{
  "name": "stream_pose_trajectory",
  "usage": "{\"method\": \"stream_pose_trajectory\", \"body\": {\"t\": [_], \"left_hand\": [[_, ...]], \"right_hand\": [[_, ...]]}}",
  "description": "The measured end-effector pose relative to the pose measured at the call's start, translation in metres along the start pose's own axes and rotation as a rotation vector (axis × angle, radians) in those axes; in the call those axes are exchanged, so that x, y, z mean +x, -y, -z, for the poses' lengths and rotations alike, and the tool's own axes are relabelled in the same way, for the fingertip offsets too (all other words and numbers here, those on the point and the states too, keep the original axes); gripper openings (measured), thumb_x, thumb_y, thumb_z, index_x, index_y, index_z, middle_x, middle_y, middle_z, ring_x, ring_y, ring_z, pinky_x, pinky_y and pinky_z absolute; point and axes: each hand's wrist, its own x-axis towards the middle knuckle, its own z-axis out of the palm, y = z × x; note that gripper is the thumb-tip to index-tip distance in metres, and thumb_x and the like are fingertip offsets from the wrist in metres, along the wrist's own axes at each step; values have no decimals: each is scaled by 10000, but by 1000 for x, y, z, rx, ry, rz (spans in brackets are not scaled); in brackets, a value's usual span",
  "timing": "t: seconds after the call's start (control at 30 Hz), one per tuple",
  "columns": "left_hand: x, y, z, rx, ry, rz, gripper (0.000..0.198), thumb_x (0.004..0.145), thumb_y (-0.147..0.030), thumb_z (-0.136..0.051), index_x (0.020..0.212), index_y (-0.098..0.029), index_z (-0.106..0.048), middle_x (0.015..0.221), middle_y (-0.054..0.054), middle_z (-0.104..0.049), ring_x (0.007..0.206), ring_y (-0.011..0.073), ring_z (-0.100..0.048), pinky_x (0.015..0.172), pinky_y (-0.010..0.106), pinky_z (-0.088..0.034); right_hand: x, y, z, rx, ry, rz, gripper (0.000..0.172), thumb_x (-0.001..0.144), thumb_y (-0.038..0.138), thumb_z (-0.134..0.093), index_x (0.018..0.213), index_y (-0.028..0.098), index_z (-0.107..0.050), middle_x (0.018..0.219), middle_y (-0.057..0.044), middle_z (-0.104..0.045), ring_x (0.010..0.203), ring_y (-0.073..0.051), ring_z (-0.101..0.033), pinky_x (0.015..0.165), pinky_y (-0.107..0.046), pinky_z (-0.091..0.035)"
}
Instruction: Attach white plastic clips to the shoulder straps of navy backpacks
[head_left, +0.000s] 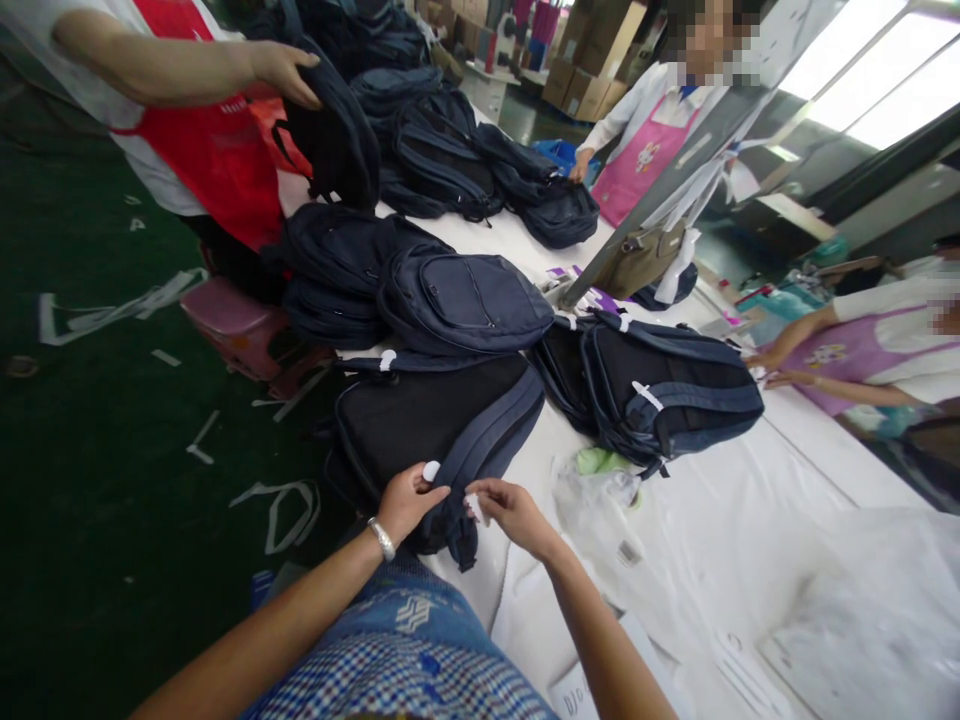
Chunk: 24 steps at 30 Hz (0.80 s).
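**Clearly, the blue strap (484, 432) slants down to the fingers**

Far left of the near bag (397, 420) sits a pink stool (229, 315), with a person in a red apron (217, 150) just above it.

The near bag lies with its black side up. A white tag (387, 360) is on its top left part. More blue bags (472, 300) lie just past its top side.

The left hand (409, 502) is over the near bag's low edge. A shiny band (382, 538) is on that wrist. Its thumb and finger look pinched on a white round bit (430, 470). Its fingertips are right beside the strap. I cannot tell if they touch it.

The strap is long. It goes from the near bag's top right corner down and left, to its low edge. Its low end is between both hands, and the left hand looks a bit nearer.

The right hand (517, 515) is just off the near bag's low right side. Its thumb and finger pinch a small white piece (474, 508). The strap is up and left of these tips.

Right of the near bag are two dark bags (675, 385) and a clear plastic bag (600, 510). Far right is a person in a pink apron (832, 360).
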Motion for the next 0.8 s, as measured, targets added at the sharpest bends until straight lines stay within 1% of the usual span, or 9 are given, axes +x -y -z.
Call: {"method": "stream_pose_trajectory", "body": {"t": [0.07,0.13,0.27,0.37,0.47,0.57,0.67,0.73,0.8], "left_hand": [[0,2,0,45,-10,-26,237,653,-287,-720,830,-167,-619,760,27,-703,747,211,-666,694,299,-510],[0,5,0,78,-13,-43,226,667,-295,-705,831,-169,-614,743,19,-693,736,208,-660,677,292,-504],[1,10,-1,116,4,-73,218,670,-292,-691,830,-169,-609,764,17,-691,754,209,-661,672,283,-499],[0,12,-2,134,2,-103,211,686,-310,-683,828,-172,-609,791,25,-696,769,214,-665,683,285,-504],[-2,9,0,121,3,-106,239,708,-360,-681,844,-172,-623,805,42,-703,781,223,-670,704,300,-513],[-4,3,5,-18,86,-76,313,706,-357,-689,946,-160,-648,917,69,-720,888,235,-669,812,327,-512],[-5,-3,13,-75,150,28,347,756,-371,-628,1020,-148,-662,952,73,-724,937,246,-663,842,355,-515],[-6,-6,18,27,104,66,357,801,-402,-569,1037,-156,-675,928,72,-730,904,253,-671,794,362,-532],[-6,-9,20,177,17,-20,337,817,-405,-555,1027,-179,-691,956,73,-728,918,252,-668,810,356,-525]], "right_hand": [[1,3,-1,27,69,5,298,860,360,-547,1091,191,-631,913,-59,-690,807,-181,-648,730,-316,-507],[6,5,-6,-69,57,63,282,866,348,-551,1101,220,-642,928,-54,-682,847,-188,-637,761,-324,-501],[20,10,-22,-459,-126,291,126,829,298,-632,902,243,-719,884,-39,-636,841,-172,-596,772,-289,-469],[28,12,-35,-519,-192,356,112,848,255,-612,878,236,-718,916,-36,-646,851,-154,-597,776,-257,-461],[31,13,-42,-524,-242,345,131,863,248,-588,868,246,-718,852,-17,-674,845,-149,-601,773,-242,-451],[30,12,-45,-549,-303,280,156,870,292,-568,877,259,-721,815,-4,-677,774,-142,-594,709,-235,-443],[29,9,-48,-533,-343,201,187,869,339,-554,913,257,-716,851,-1,-691,735,-136,-597,672,-230,-440],[31,5,-51,-511,-366,158,193,857,363,-562,895,247,-712,849,2,-699,724,-136,-603,662,-228,-438],[33,1,-54,-489,-398,121,211,845,392,-567,856,232,-705,811,3,-699,700,-137,-603,639,-226,-433]]}}
